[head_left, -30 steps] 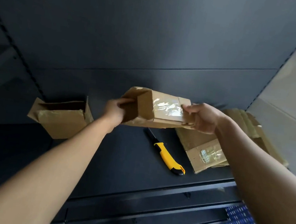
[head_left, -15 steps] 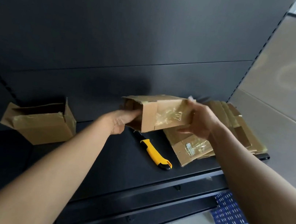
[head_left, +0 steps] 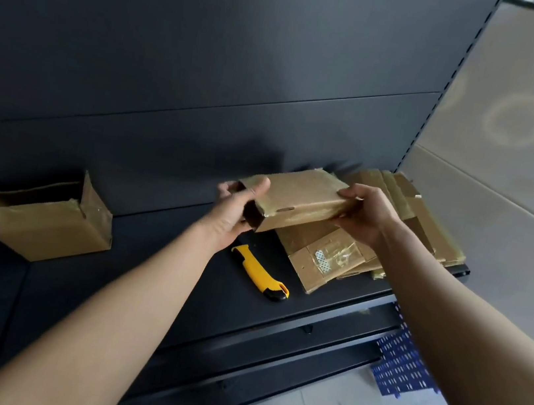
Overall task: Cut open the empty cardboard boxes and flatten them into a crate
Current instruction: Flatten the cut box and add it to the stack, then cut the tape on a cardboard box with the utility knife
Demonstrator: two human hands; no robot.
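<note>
I hold a small brown cardboard box point(head_left: 297, 200) above the black shelf, partly squashed, its open end facing left. My left hand point(head_left: 234, 211) grips that open end, thumb on top and fingers inside. My right hand point(head_left: 366, 213) grips the box's right end from above. Under and behind the box lies a stack of flattened boxes point(head_left: 347, 259) with clear tape on them. A yellow utility knife point(head_left: 260, 272) lies on the shelf below my left hand. Another opened box point(head_left: 37, 220) sits at the left of the shelf.
The black shelf point(head_left: 150, 275) has a dark back panel and a front edge running down to the right. A blue perforated crate point(head_left: 404, 365) shows on the tiled floor at the lower right, below the shelf. A grey wall stands to the right.
The box has turned so a plain wide face is up and it looks flatter. Both hands have carried it right, over the flattened stack. The view has shifted left.
</note>
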